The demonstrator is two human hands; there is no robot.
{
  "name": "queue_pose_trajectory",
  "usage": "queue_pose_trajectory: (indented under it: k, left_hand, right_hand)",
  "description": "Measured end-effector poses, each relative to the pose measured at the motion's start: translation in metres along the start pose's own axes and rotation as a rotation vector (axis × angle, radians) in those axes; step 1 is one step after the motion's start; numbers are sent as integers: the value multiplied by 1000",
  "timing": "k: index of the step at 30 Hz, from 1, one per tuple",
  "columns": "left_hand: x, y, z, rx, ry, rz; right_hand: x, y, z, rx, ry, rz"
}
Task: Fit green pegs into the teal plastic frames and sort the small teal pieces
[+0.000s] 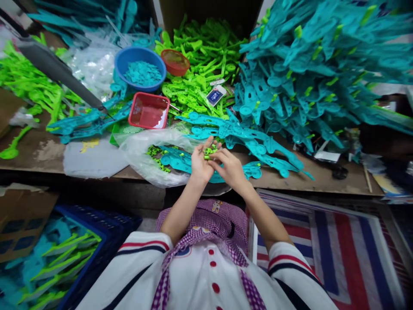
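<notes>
My left hand is turned palm up and cups a little heap of small green plastic pieces. Over that heap, my right hand brings thumb and fingertips together at one of the pieces. Just beneath both hands lie flat teal plastic parts, long and with round holes, some with green bits on them. To the left a clear plastic bag lies spread open, with more small green pieces inside. The teal parts directly under my palms are partly hidden.
A large stack of teal parts rises at the right. Behind are a heap of green parts, a blue bowl of teal chips and a red tray. A grey tool hangs at left. A blue crate stands below.
</notes>
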State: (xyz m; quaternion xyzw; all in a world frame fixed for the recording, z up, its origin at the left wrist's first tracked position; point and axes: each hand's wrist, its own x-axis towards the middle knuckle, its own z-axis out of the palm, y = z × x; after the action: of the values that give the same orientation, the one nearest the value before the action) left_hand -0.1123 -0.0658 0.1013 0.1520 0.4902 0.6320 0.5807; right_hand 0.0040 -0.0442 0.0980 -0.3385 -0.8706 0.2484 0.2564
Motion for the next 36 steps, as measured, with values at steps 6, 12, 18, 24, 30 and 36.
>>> queue_pose_trajectory:
  k: [6,12,18,24,30,36]
  left_hand:
    - [-10,-17,-18,-8,-28,-197]
    - [8,-18,-19,12,-108,-422]
    - [22,-44,-19,785,-277,303]
    - [31,-81,-20,1540,-428,783]
    - [36,-77,-15,1706,-487,601]
    - [37,-74,-9,1720,-506,565]
  right_hand:
    - [-18,-6,21,-69,-143,60]
    - [-58,15,-13,192,230,190]
    - [-118,85,-43,251,712,588]
    - [-130,90,-16,536,646,769]
    - [-108,87,-11,255,520,578]
    - [-99,93,-13,48,418,509]
